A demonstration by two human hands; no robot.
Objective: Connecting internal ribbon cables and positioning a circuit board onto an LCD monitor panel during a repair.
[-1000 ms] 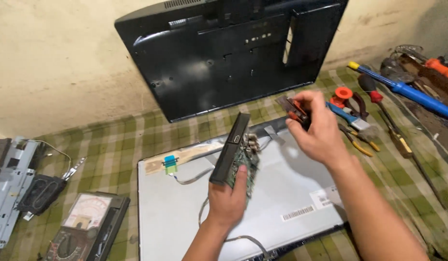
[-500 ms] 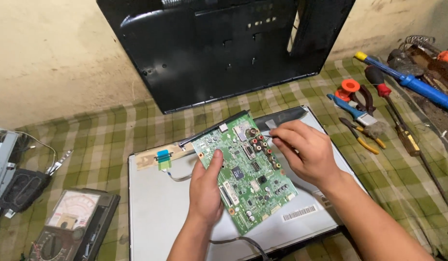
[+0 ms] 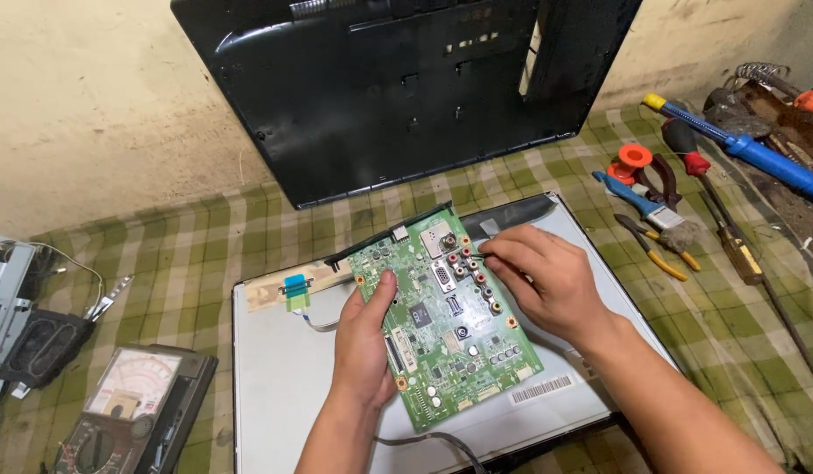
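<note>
A green circuit board (image 3: 446, 325) with round coloured sockets and a silver tuner box lies flat on the grey back of a screen panel (image 3: 275, 377). My left hand (image 3: 364, 338) grips the board's left edge, thumb on top. My right hand (image 3: 543, 281) rests on the board's right side, its fingertips at the row of round sockets near the top. A flat ribbon cable with a blue tab (image 3: 296, 288) runs from the panel's upper left toward the board. A dark cable (image 3: 424, 439) leaves the board's lower end.
A black plastic rear cover (image 3: 406, 88) leans against the wall behind. Right of the panel lie a brush (image 3: 652, 206), pliers (image 3: 652, 246), screwdrivers (image 3: 731, 237) and a blue tool (image 3: 758, 154). A meter (image 3: 125, 404) and a speaker (image 3: 42, 347) sit at left on the checked cloth.
The board, held on edge a second ago, has been turned component side up and laid on the panel. My right hand came down from the panel's far corner onto the board's sockets.
</note>
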